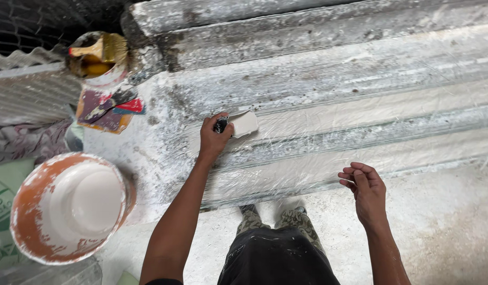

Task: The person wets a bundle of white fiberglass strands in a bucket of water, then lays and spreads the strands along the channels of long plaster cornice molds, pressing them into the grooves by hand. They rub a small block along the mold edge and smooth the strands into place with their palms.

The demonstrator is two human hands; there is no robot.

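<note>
**Brush on corrugated sheet, white coat going on**

Hard to see: brush (238, 124) handle mostly hidden inside the fist, only a dark bit shows w/ the white-loaded bristle head sticking out to the right. Far left, a small tin (96, 55) sits in shadow, contents unclear; a second brush (99, 48) lies across its top. Below it a stained scrap of card (108, 108), pattern too smeared to read. Person's torso and feet cut off at near edge; both upper arms run out of frame.

Left hand (214, 138): arm stretched far from near-left, wrist straight, fingers wrapped tight round the brush handle, bristles pressed on the corrugated sheet (360, 95) approx. mid-frame, on a pale painted rib.

Right hand (366, 187): hangs near-right over the sheet's near edge, holding nothing, fingers loosely curled in, not touching the sheet.

Orange bucket (22, 211) w/ white paint inside stands near left, well apart from both hands. Concrete floor (444, 227) near right.
</note>
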